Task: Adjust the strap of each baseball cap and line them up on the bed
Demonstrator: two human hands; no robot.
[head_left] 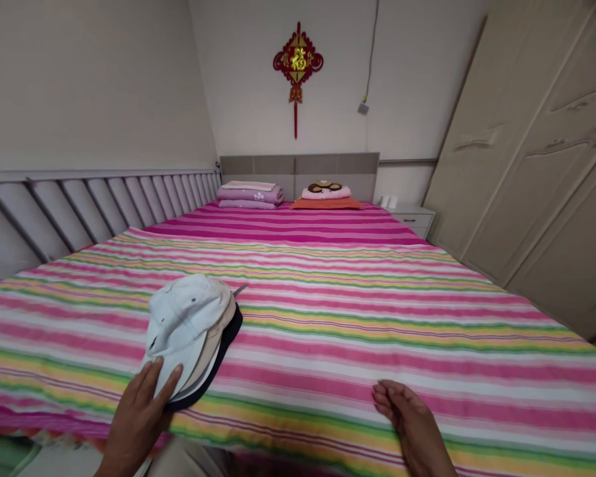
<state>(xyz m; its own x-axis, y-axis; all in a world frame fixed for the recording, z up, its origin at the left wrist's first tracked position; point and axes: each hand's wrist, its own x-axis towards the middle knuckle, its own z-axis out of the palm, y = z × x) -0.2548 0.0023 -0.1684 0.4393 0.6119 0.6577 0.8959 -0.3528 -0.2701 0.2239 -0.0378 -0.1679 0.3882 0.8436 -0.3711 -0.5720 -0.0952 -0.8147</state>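
The stack of caps (191, 311) lay on the striped sheet (318, 374) near the front edge of the bed, left of centre, brims towards me. They looked nested crown in crown, I judged so they'd sit as one pile: a white cap (181, 315) on top, the edge of a beige cap (223, 327) below, another pale brim, then a dark cap (236, 324) lowest. The brims fanned out to the right, and a grey strap (240, 289) poked out behind.

My left hand (138, 414) rested on the white brim, fingertips on top and partly spread, probably to steady the pile; I couldn't tell whether anything gripped from beneath. My right hand (417, 427) hung over the sheet, well apart from the caps, its fingers curled and bunched together with nothing visible in them.

The white cap hid most of those under it, and my fingers covered part of its brim. A railing (84, 209) bounded the left side; the wardrobe (516, 172) and a bedside cabinet (413, 220) stood to the right. At the far end, by the headboard (335, 173), sat a folded purple quilt (251, 197) and an orange pillow (328, 204), well away from my hands.
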